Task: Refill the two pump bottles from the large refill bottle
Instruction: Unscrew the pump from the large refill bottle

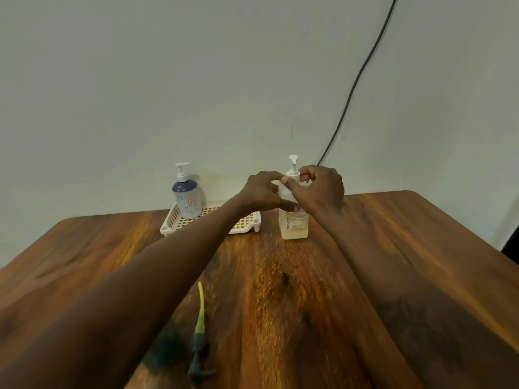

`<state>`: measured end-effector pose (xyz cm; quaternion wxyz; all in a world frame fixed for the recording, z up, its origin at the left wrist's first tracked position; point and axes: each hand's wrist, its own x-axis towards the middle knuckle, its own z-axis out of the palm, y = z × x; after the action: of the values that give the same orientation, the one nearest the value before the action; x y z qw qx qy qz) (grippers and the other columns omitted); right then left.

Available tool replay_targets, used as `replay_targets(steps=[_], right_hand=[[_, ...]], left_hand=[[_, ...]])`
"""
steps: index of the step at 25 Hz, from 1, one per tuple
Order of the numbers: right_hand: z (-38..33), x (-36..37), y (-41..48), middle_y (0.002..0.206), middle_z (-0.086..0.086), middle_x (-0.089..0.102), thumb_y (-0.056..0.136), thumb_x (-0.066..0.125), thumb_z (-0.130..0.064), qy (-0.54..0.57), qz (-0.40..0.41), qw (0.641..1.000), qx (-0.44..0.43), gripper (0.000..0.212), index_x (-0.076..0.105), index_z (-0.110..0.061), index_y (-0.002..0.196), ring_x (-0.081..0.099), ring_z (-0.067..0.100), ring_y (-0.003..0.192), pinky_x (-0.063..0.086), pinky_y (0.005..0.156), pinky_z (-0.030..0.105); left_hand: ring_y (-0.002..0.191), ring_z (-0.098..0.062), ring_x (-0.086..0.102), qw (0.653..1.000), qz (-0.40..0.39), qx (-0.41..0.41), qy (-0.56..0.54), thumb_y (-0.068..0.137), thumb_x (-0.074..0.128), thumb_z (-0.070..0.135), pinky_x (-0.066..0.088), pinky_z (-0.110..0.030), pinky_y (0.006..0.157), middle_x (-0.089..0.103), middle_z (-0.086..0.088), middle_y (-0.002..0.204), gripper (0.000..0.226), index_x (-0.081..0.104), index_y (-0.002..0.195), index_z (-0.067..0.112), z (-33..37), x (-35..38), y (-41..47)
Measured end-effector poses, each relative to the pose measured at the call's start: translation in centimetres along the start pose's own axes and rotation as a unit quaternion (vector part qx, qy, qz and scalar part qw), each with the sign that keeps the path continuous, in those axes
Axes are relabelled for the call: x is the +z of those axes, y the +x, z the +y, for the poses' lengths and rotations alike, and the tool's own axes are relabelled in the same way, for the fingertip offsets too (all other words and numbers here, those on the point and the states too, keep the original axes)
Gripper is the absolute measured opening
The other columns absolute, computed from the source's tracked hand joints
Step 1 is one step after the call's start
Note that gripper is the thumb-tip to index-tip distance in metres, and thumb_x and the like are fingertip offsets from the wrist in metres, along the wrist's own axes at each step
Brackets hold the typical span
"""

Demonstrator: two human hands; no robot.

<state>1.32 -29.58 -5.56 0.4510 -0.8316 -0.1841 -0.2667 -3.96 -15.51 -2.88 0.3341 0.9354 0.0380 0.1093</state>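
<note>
A clear pump bottle (pixel 294 224) with pale yellow liquid and a white pump stands on the wooden table (pixel 393 262) near the wall. My left hand (pixel 262 192) grips its shoulder from the left. My right hand (pixel 320 189) pinches the white collar under the pump head. A second pump bottle (pixel 187 196), blue-topped with a white pump, stands upright in a cream slotted tray (pixel 247 221). A dark pump head with a yellow dip tube (pixel 200 329) lies loose on the table near me. Beside it a dark blurred shape (pixel 164 349) is mostly hidden by my left forearm.
A pale wall rises right behind the table. A black cable (pixel 356 85) runs down the wall to the table's back edge, just behind my right hand. The table's right edge falls away at the far right.
</note>
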Motion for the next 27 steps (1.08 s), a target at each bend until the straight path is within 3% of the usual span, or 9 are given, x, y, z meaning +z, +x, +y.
replay_targets(steps=[4, 6, 8, 12, 17, 20, 23, 25, 27], right_hand=[[-5.2, -3.2, -3.7, 0.094, -0.009, 0.076, 0.077, 0.08, -0.058, 0.052, 0.009, 0.999, -0.004, 0.041, 0.077, -0.023, 0.099, 0.068, 0.011, 0.081, 0.056, 0.069, 0.027], [-7.5, -4.8, -5.7, 0.09, -0.011, 0.073, 0.078, 0.08, -0.057, 0.067, 0.006, 0.998, -0.009, 0.039, 0.077, -0.023, 0.098, 0.066, 0.009, 0.077, 0.049, 0.065, 0.02], [-9.5, -6.2, -7.9, 0.083, -0.015, 0.069, 0.078, 0.078, -0.06, 0.066, 0.0, 0.998, -0.013, 0.04, 0.077, -0.024, 0.095, 0.066, 0.008, 0.074, 0.046, 0.062, 0.017], [-12.9, -9.2, -11.4, 0.068, -0.017, 0.065, 0.073, 0.076, -0.07, 0.045, -0.01, 0.998, -0.046, 0.045, 0.075, -0.025, 0.081, 0.064, 0.005, 0.064, 0.05, 0.058, 0.022], [-15.6, -10.7, -14.0, 0.062, -0.002, 0.067, 0.082, 0.078, -0.051, 0.046, -0.034, 0.989, -0.138, 0.04, 0.075, -0.012, 0.072, 0.061, 0.015, 0.057, 0.049, 0.056, 0.031], [-16.3, -11.6, -14.5, 0.077, -0.001, 0.075, 0.088, 0.075, -0.044, 0.089, -0.121, 0.975, -0.161, 0.03, 0.08, -0.014, 0.086, 0.067, 0.014, 0.068, 0.056, 0.063, 0.035], [-16.5, -12.7, -14.4, 0.102, -0.003, 0.079, 0.092, 0.073, -0.035, 0.142, -0.214, 0.953, -0.162, 0.022, 0.08, -0.019, 0.106, 0.072, 0.008, 0.088, 0.061, 0.078, 0.041], [-16.8, -13.3, -14.7, 0.107, -0.008, 0.077, 0.09, 0.075, -0.042, 0.155, -0.237, 0.948, -0.144, 0.036, 0.076, -0.021, 0.119, 0.069, -0.005, 0.09, 0.061, 0.08, 0.033], [-17.3, -13.5, -15.5, 0.099, -0.014, 0.073, 0.078, 0.076, -0.062, 0.131, -0.202, 0.96, -0.141, 0.059, 0.073, -0.022, 0.122, 0.067, -0.009, 0.083, 0.057, 0.075, 0.02]], left_hand=[[0.098, -0.014, 0.069, 0.999, 0.025, 0.007, -0.033, 0.067, 0.096, 0.038, 0.052, -0.014, 0.067, 0.071, 0.002, 0.128, 0.079, 0.063, 0.137, 0.019, 0.0, -2.7, -5.8], [0.087, -0.008, 0.071, 0.998, 0.046, 0.008, -0.038, 0.062, 0.098, 0.04, 0.058, -0.017, 0.066, 0.075, 0.004, 0.118, 0.075, 0.068, 0.128, 0.019, 0.3, -4.0, -8.7], [0.085, -0.012, 0.076, 0.998, 0.051, 0.013, -0.038, 0.057, 0.099, 0.044, 0.065, -0.03, 0.074, 0.079, 0.004, 0.11, 0.072, 0.074, 0.119, 0.016, 0.5, -5.2, -11.6], [0.085, -0.011, 0.078, 0.996, 0.044, 0.05, -0.05, 0.056, 0.097, 0.048, 0.066, -0.037, 0.076, 0.08, 0.006, 0.103, 0.06, 0.077, 0.106, 0.021, 0.9, -6.7, -17.5], [0.085, -0.012, 0.079, 0.994, 0.034, 0.063, -0.078, 0.066, 0.097, 0.033, 0.065, -0.035, 0.076, 0.081, 0.007, 0.098, 0.032, 0.076, 0.09, 0.026, 1.7, -8.2, -22.7], [0.091, -0.014, 0.079, 0.99, 0.001, 0.06, -0.126, 0.07, 0.095, 0.019, 0.064, -0.038, 0.084, 0.081, 0.007, 0.101, 0.037, 0.079, 0.103, 0.016, 1.8, -9.5, -25.2], [0.095, -0.015, 0.079, 0.99, -0.019, 0.06, -0.128, 0.071, 0.094, 0.019, 0.064, -0.041, 0.087, 0.081, 0.006, 0.105, 0.046, 0.077, 0.113, 0.012, 1.2, -10.3, -26.5], [0.094, -0.017, 0.079, 0.99, -0.007, 0.051, -0.13, 0.068, 0.096, 0.025, 0.063, -0.044, 0.088, 0.081, 0.005, 0.105, 0.05, 0.077, 0.113, 0.013, 0.9, -10.4, -26.8], [0.092, -0.018, 0.079, 0.99, 0.015, 0.049, -0.129, 0.065, 0.096, 0.035, 0.064, -0.044, 0.087, 0.081, 0.007, 0.104, 0.051, 0.078, 0.108, 0.015, 1.0, -10.5, -27.1]])
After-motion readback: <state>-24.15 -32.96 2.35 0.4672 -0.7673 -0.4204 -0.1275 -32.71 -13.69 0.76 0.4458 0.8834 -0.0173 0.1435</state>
